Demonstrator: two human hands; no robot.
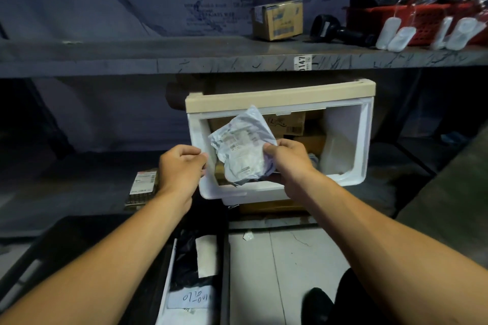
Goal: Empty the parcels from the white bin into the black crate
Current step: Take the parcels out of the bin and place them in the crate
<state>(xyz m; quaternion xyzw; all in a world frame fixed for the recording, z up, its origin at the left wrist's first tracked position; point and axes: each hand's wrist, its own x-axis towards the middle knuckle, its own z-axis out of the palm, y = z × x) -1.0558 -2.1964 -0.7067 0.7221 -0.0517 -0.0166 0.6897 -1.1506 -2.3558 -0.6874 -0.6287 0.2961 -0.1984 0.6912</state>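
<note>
- The shelving [237, 59] fills the view: an upper board above the white bin, a lower board carrying the bin.
- The black crate [148, 272] sits on the floor below and left of the white bin, nearer the person, with dark bags and a handwritten white label lying in it.
- The white bin [364, 140] with a beige top bar rests on the lower board, tipped so its open mouth faces the person; its long axis runs left to right. Brown cardboard parcels [290, 124] are packed inside, toward its back.
- A red basket [422, 21] stands on the upper board, above and right of the bin; a small cardboard box [277, 20] stands on the same board above the bin.
- The left hand [182, 166] reaches forward with the forearm straight, its fingers curled round the bin's left rim.
- The right hand [287, 158] reaches in over the bin's front rim, thumb on top and fingers beneath, pinching a parcel.
- The grey poly-bag parcel [243, 145] is held in front of the bin's mouth, label side up, its long axis tilted from lower right to upper left corner.
- A flat labelled packet [142, 187] lies on the lower board, left of the bin.
</note>
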